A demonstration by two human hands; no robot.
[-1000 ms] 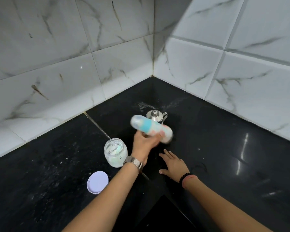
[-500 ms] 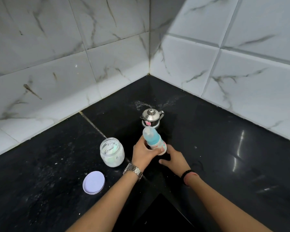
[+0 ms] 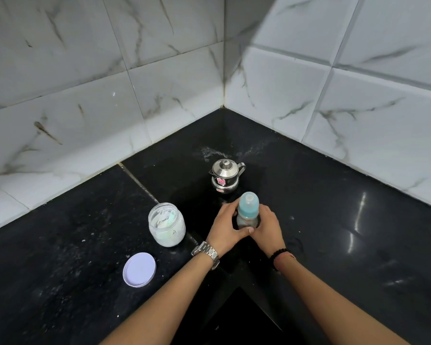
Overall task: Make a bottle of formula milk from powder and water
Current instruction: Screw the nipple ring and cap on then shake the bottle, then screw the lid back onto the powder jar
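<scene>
The baby bottle stands upright on the black worktop just right of the frame's centre, its blue cap on. Both hands clasp its lower body: the left hand wraps it from the left, the right hand from the right, and their fingertips meet in front of it. Nothing else is held.

Handling, as judged: the bottle appears to be light plastic, stiff enough to take a firm squeeze and unlikely to break if knocked. It is tall for its base, so it would tip readily. The smooth wall may be slick if wet; whether it is wet cannot be told. The surest hold is round the body below the cap, where the hands are now. The domed cap is a poor place to lift by, since it may pull off. How full it is cannot be read past the fingers.

Count:
- One baby bottle.
- One steel kettle, lidded, just above the bottle in the frame.
- One open jar of white powder, left of centre, with something pale, perhaps a scoop, inside.
- One white lid, lying flat at lower left, apart from the jar.
- Two hands; a metal watch on the left wrist, a dark bead bracelet on the right.
</scene>
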